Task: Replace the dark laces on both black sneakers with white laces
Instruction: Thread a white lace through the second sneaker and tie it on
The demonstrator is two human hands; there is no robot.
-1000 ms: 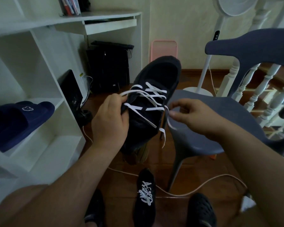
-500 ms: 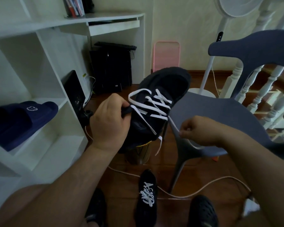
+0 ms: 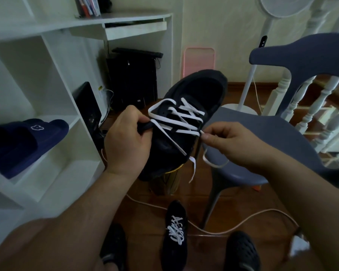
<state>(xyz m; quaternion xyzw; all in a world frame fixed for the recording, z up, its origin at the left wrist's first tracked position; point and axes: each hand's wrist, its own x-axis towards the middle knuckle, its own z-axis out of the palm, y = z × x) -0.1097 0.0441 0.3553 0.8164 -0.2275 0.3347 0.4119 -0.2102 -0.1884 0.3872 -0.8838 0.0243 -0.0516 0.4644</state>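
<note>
- White shelf (image 3: 53,145) compartment holds a navy slipper (image 3: 25,141)
- Black sneaker (image 3: 186,118), white lace (image 3: 176,122) crisscrossed, held midair: left hand (image 3: 127,141) grips its tongue, right hand (image 3: 229,141) pinches the lace end

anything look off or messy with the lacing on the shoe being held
The white flat lace on the held black sneaker is uneven: one loop bulges loose at the upper left eyelets, and two ends dangle unthreaded below. The right hand pinches it at an eyelet; the left hand grips the sneaker.
</note>
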